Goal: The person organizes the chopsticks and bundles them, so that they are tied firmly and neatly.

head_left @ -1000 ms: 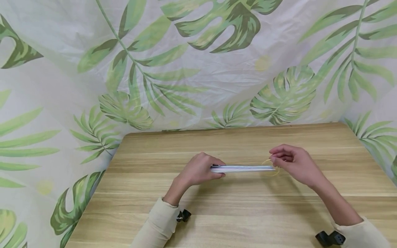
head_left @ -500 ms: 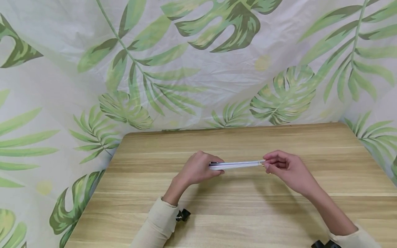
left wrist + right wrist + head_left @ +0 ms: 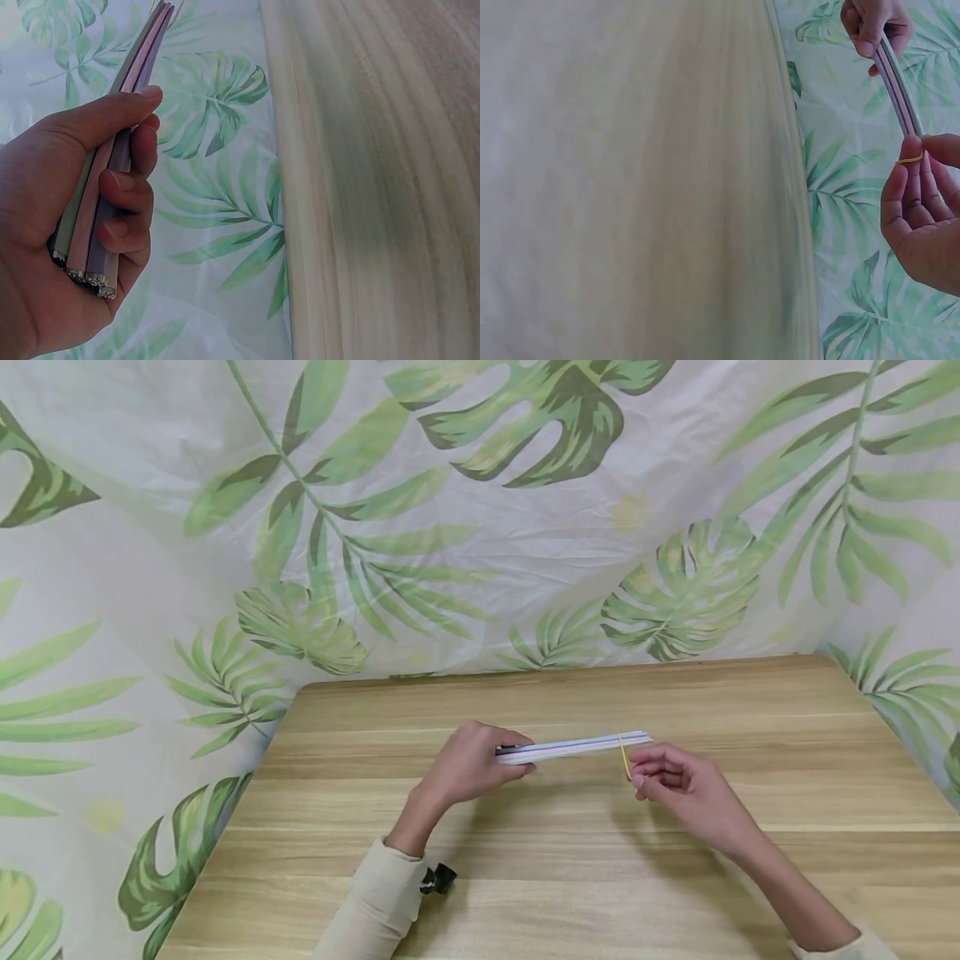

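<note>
My left hand (image 3: 468, 764) grips one end of a bundle of long slim sticks (image 3: 573, 747), held level above the table. In the left wrist view the sticks (image 3: 94, 214) are pale green, pink and purple, with uneven silvery ends at the palm; their exact kind is not clear. A thin yellow rubber band (image 3: 624, 756) loops over the bundle near its right end and is stretched down toward me. Its lower part is pinched between the thumb and fingertips of my right hand (image 3: 690, 789). The right wrist view shows the rubber band (image 3: 910, 160) across the fingertips.
A wood-grain table (image 3: 525, 877) lies beneath both hands. Behind it hangs a pale cloth (image 3: 555, 560) printed with green leaves. A small black wrist camera (image 3: 438, 878) sits at the left sleeve cuff.
The right hand moved left and then down, bringing the rubber band from the bundle's right tip onto it and drawing it taut. The bundle's right end has tilted up and shifted left.
</note>
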### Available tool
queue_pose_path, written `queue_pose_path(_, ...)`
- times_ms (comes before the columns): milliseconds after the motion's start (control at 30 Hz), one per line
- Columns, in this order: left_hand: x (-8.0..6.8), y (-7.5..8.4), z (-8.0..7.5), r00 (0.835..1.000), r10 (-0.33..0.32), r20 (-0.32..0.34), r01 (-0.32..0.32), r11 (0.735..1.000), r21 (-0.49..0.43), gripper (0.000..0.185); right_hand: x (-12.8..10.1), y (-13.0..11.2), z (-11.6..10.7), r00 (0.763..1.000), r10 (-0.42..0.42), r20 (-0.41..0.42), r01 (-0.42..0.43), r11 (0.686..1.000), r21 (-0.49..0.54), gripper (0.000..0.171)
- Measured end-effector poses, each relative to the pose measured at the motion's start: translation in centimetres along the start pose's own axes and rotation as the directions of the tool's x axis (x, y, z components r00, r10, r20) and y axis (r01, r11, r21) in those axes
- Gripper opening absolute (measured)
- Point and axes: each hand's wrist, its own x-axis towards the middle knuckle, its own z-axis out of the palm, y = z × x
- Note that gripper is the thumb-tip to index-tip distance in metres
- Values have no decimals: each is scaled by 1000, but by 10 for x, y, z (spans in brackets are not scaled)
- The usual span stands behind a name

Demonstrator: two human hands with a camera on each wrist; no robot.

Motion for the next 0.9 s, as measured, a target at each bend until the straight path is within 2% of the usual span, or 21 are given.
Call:
queue_pose_path(333, 1, -2, -3, 1000, 8, -13, -9, 1000, -15, 15, -2, 1, 2, 997, 72, 36, -74, 996, 41, 32)
queue_pose_path(600, 1, -1, -4, 999, 32, -18, -33, 999, -43, 12, 1, 7, 4, 972, 167, 162, -192, 969, 156, 44)
queue_pose_path(900, 1, 2, -4, 1000, 28, -8, -28, 997, -67, 13, -1, 6, 7, 967, 168, 192, -196, 971, 138, 46)
